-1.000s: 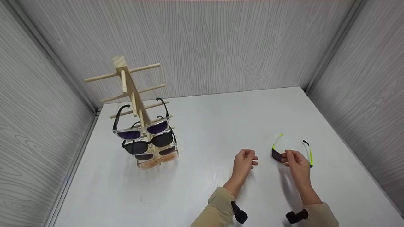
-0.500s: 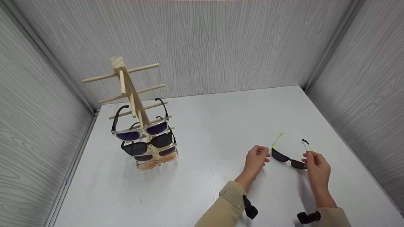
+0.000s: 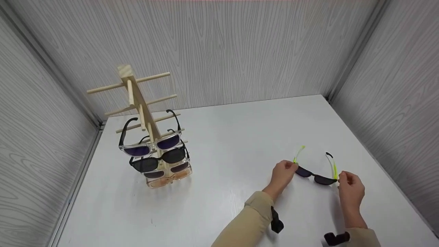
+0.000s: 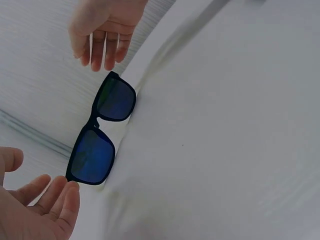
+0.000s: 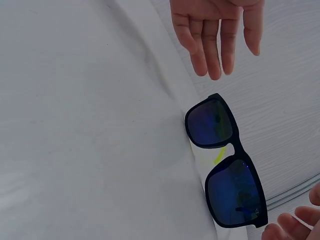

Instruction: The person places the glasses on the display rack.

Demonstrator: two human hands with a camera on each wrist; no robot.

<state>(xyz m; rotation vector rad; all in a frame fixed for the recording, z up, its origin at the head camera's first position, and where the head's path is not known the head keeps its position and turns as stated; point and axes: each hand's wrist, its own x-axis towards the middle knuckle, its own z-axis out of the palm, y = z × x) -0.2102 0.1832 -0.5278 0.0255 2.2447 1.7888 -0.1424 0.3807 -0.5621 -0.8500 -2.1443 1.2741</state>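
Observation:
A pair of sunglasses (image 3: 312,174) with a black front, dark lenses and yellow-green temples with at least one black tip lies on the white table, temples unfolded. In the left wrist view its lenses (image 4: 93,157) look blue. My left hand (image 3: 284,173) is at the left corner of the frame, and its fingertips (image 4: 71,183) appear to touch it; the thumb stands apart. Beside the right corner is my right hand (image 3: 351,188), fingers loosely bent and thumb apart. In the right wrist view its fingertips (image 5: 285,222) are close to the frame; contact is unclear.
A wooden display stand (image 3: 139,97) with pegs rises at the left. Several pairs of glasses hang on its lower pegs, including a black pair (image 3: 159,160). Grey wood-grain walls (image 3: 219,51) border the white table (image 3: 219,137) at the back and sides.
My right hand has moved right, from the front of the sunglasses to beyond their right corner. My left hand has come rightward to the left corner. The sunglasses stay on the table.

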